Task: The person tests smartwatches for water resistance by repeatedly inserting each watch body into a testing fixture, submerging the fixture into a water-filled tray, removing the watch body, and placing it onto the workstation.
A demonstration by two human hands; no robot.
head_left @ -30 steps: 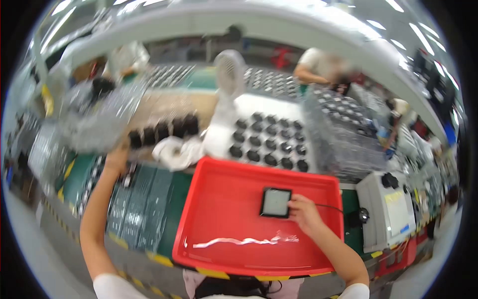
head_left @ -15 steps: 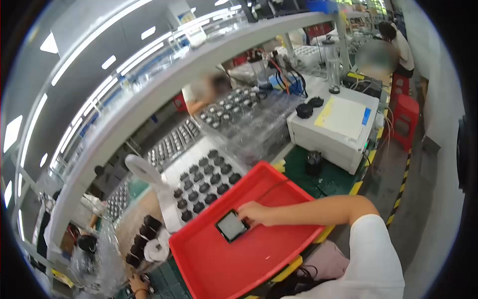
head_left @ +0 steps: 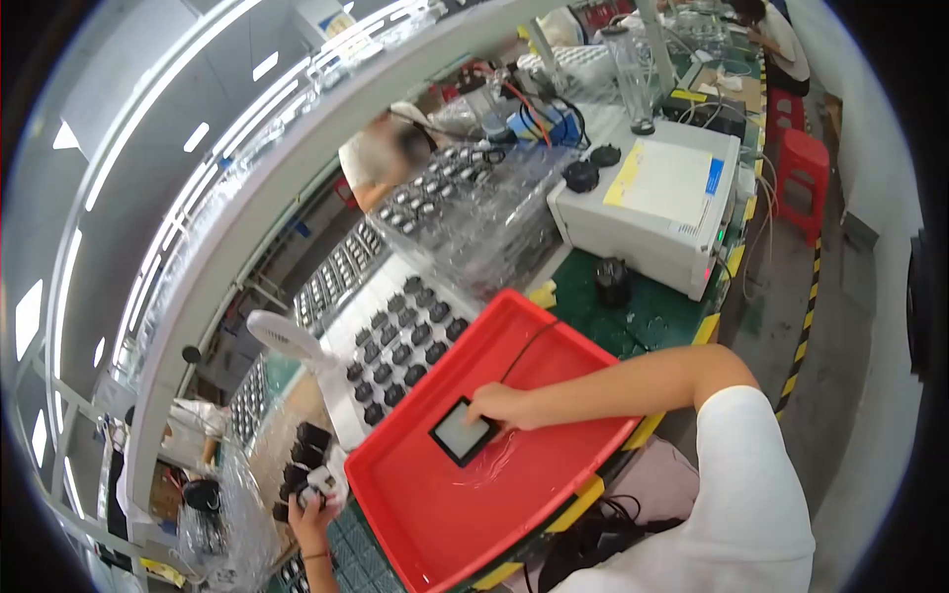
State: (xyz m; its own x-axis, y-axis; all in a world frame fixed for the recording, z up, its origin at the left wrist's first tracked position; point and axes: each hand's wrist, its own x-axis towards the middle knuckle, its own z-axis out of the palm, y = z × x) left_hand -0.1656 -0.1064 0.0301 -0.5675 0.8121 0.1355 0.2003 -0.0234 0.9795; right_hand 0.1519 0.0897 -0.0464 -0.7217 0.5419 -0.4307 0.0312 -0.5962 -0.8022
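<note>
Square black-framed panel (head_left: 456, 436) clamped at edge by right hand (head_left: 505, 406); could be dropped through one-sided grip. Left hand's (head_left: 311, 526) grip undetermined.

One red bin (head_left: 445, 529), one framed panel (head_left: 461, 435), two hands (head_left: 502, 407) (head_left: 310, 522), one white machine (head_left: 633, 232)

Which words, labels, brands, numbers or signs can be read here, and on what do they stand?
None can be read.
Blue label on the white boxy machine: too small.
White-and-yellow sheet on its top: nothing legible.
Black-framed square panel at the right hand: no lettering discernible.
</note>
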